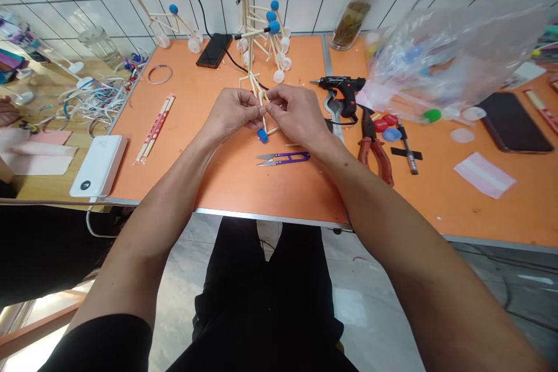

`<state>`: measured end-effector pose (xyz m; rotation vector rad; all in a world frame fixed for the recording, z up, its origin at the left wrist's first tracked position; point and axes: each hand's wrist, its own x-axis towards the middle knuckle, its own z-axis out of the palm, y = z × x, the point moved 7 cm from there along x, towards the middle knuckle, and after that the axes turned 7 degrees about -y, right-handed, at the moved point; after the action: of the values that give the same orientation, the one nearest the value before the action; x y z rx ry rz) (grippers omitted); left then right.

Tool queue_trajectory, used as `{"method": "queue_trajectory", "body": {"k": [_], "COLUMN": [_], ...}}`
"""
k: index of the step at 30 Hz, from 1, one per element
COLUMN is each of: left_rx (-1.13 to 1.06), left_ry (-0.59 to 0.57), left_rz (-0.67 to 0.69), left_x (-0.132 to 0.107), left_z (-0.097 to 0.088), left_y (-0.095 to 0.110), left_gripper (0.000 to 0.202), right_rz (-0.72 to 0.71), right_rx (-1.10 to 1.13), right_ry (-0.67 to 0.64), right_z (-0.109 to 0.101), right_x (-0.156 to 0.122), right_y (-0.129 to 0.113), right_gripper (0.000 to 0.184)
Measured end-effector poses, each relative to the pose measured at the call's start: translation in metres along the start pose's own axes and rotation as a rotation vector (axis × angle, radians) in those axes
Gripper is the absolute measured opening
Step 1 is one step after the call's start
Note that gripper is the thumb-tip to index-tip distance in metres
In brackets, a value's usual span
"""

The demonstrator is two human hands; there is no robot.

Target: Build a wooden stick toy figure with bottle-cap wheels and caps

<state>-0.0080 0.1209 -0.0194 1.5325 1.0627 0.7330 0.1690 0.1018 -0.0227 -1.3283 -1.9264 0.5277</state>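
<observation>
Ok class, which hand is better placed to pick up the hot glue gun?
Probably the right hand: it lies on the side nearer the hot glue gun, while the left hand is farther away. Both hands are pinching the stick model.

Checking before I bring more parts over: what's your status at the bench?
Left hand and right hand pinching a blue-tipped wooden stick frame. Purple-handled thread snips lying just below, not touching.

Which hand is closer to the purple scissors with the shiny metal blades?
Right. The right hand is just past the purple-handled metal thread snips, nearly above them; the left hand is farther away, up and to their left.
</observation>
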Motion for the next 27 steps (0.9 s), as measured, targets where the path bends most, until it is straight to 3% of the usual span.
{"method": "queue_trajectory", "body": {"k": [5,10,13,17,24,27], "left_rx": [0.113,0.244,0.273,0.289,0.31,0.33], "left_ry": [0.025,0.235,0.312,0.33,0.403,0.343], "left_rz": [0.054,0.194,0.291,0.336,0.197,0.185], "left_x": [-0.004,-0.005,-0.001,0.002,-0.008,-0.012], "left_z": [-0.013,-0.054,-0.068,-0.067,-0.066,-0.054], "left_y": [0.012,0.023,0.022,0.022,0.03,0.032], "left_gripper": [0.047,0.039,0.028,0.027,0.036,0.038], "right_rz": [0.015,0.02,0.022,0.022,0.016,0.018], "right_rx": [0.043,0.065,0.068,0.094,0.103,0.11], "right_ry": [0.001,-0.016,-0.032,-0.054,-0.05,-0.046], "right_z": [-0.003,-0.006,-0.007,-0.009,-0.011,-0.01], "right_x": [0.0,0.001,0.001,0.002,0.003,0.003], "right_y": [-0.001,0.004,0.007,0.006,0.005,0.006], "right_gripper": [0.016,0.013,0.013,0.015,0.021,0.022]}}
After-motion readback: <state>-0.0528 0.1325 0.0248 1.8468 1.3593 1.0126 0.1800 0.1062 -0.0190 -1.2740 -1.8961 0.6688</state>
